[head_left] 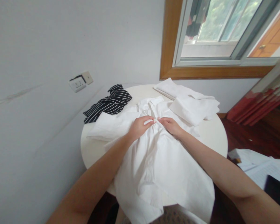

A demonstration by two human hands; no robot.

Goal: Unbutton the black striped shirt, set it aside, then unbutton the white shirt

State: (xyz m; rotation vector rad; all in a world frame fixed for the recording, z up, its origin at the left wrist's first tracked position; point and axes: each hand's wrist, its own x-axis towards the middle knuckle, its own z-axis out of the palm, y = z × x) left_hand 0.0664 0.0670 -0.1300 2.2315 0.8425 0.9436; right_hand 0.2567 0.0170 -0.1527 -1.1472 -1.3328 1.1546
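Note:
A white shirt (174, 161) lies spread over a round cream table (93, 152), its lower part hanging over the near edge. Its collar points to the far side and its sleeves reach out left and right. At the middle of the shirt front, my left hand (141, 126) pinches the cloth along the button strip. My right hand (170, 125) meets it there, fingertips closed on the opposite edge of the same strip. The fingertips nearly touch; any button between them is too small to make out.
A black-and-white striped cloth (109, 104) lies at the table's far left. White folded cloth (177, 88) sits at the far right. A wall socket (78, 84) is on the left wall, and a wood-framed window (168, 70) stands behind. Papers (258, 165) and a dark flat object (276, 189) lie lower right.

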